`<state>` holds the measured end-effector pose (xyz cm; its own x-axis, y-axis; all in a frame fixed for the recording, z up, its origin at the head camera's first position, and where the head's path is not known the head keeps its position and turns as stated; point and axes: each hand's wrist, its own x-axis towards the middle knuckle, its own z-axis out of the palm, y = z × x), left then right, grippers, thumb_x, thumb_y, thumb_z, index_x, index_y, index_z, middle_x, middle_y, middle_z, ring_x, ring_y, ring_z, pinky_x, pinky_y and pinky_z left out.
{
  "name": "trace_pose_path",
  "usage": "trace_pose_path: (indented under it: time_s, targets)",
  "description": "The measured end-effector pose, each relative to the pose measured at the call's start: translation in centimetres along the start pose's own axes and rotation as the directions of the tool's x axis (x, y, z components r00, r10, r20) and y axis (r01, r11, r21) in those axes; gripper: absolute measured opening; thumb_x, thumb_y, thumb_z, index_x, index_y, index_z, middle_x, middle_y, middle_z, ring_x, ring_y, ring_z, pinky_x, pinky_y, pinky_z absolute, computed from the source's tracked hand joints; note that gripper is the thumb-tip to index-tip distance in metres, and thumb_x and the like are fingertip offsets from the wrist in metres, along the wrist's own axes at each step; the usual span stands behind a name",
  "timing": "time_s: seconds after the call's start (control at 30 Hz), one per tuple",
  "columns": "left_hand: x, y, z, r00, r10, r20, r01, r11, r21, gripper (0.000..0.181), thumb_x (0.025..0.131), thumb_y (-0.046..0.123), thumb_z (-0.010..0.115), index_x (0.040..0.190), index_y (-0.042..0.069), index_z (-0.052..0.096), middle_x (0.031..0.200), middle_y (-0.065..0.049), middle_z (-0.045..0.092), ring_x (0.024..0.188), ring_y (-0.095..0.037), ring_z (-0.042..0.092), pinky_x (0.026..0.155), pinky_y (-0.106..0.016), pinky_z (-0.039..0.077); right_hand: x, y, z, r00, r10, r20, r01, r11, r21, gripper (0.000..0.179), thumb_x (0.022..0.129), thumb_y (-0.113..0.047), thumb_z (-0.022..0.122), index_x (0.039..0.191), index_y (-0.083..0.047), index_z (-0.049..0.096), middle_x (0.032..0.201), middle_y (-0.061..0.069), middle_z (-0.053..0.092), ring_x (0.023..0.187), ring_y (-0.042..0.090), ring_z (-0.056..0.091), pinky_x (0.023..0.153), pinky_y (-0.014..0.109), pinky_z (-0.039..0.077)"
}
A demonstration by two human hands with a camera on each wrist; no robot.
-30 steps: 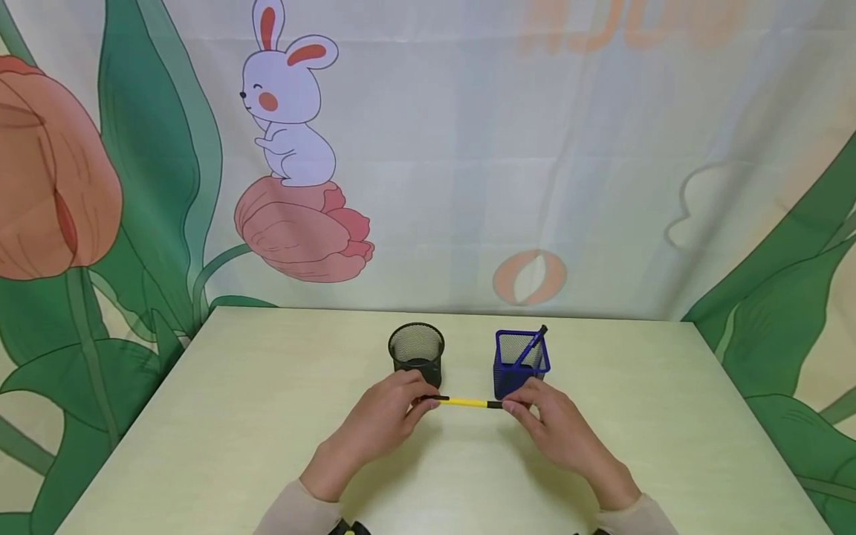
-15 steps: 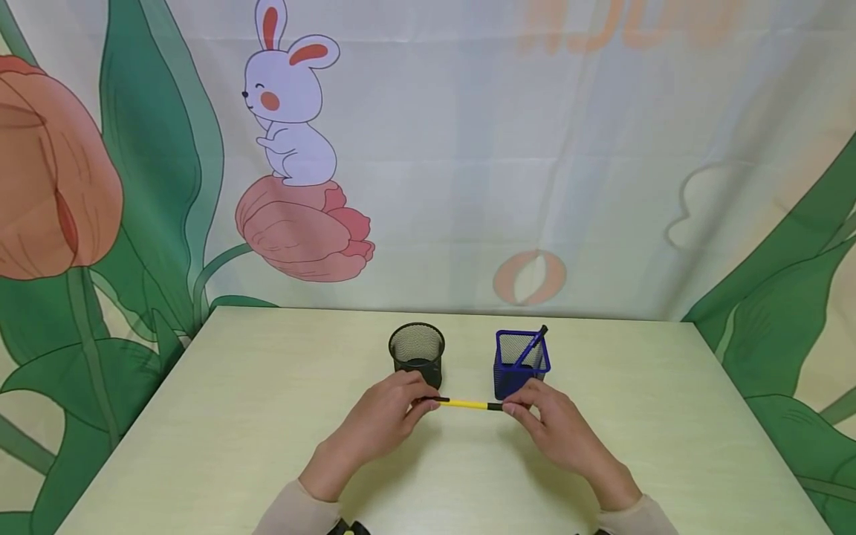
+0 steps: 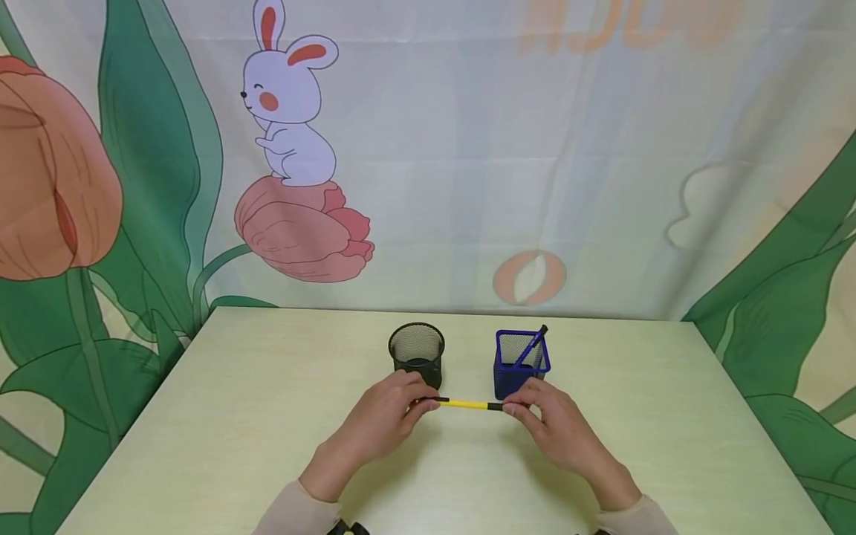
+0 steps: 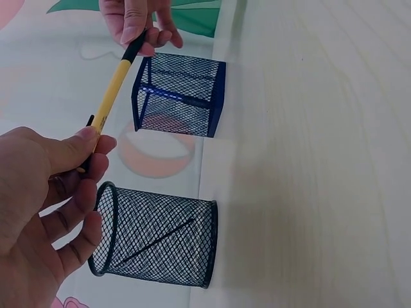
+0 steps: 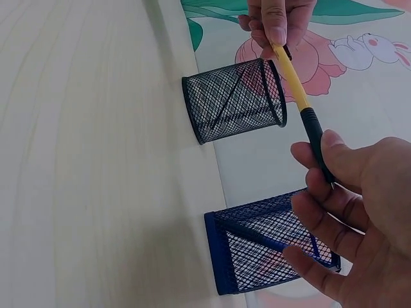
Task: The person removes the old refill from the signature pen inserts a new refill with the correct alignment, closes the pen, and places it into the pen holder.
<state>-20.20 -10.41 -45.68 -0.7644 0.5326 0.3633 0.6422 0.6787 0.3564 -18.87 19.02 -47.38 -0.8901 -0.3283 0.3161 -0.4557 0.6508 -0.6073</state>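
Yellow pen [image 3: 466, 405] — table's back edge [image 3: 334, 311] beyond

There are two hands, a left hand [image 3: 386, 416] and a right hand [image 3: 556, 429]; at least two pens, a yellow pen [image 3: 467, 405] and a blue pen [image 3: 525, 354]; two cups, a black cup [image 3: 417, 355] and a blue cup [image 3: 512, 381]; two sleeves [image 3: 297, 513]; one table [image 3: 267, 371]; one cloth [image 3: 435, 186].

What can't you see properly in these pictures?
- Head view: both ends of the yellow pen, covered by the left hand and right hand.
- Head view: part of the black cup's lower front, behind the left hand.
- Head view: tops of the orange letters, cut off by the picture's edge.
- Left wrist view: tiny marks on the pen, too small to read.
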Motion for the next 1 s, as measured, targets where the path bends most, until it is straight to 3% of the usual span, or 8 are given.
trace_pose_path:
  time_s: [0.3,0.7,1.0]
  targets:
    - [0.22,0.21,-0.01,0.999,0.009,-0.039,-0.009,1.0,-0.003,0.016,0.1,0.026,0.069,0.103,0.014,0.079,0.086,0.01,0.062,0.077,-0.006,0.045,0.069,-0.021,0.043,0.33,0.3,-0.14,0.998,-0.045,-0.037,0.045,0.999,-0.014,0.013,0.099,-0.021,0.07,0.098,-0.013,0.08,0.091,-0.013,0.062,0.08,0.003,0.053,0.067,0.022,0.045]
    - [0.32,0.24,0.23,0.998,-0.061,-0.027,0.058,0.994,-0.088,0.013,0.099,0.023,0.07,0.103,0.014,0.08,0.087,0.01,0.065,0.077,-0.006,0.048,0.07,-0.022,0.043,0.52,0.68,0.34,0.991,-0.106,-0.085,0.102,0.993,-0.057,0.009,0.095,-0.017,0.074,0.097,-0.011,0.081,0.09,-0.011,0.063,0.079,0.002,0.052,0.065,0.021,0.045]
    - [0.39,0.24,0.07,0.995,-0.095,0.008,0.095,0.985,-0.142,0.014,0.1,0.022,0.07,0.104,0.013,0.08,0.086,0.011,0.065,0.077,-0.007,0.049,0.07,-0.023,0.043,0.44,0.79,0.72,0.963,-0.209,-0.168,0.189,0.974,-0.129,0.006,0.09,-0.013,0.08,0.095,-0.012,0.082,0.09,-0.009,0.065,0.081,0.003,0.053,0.067,0.022,0.045]
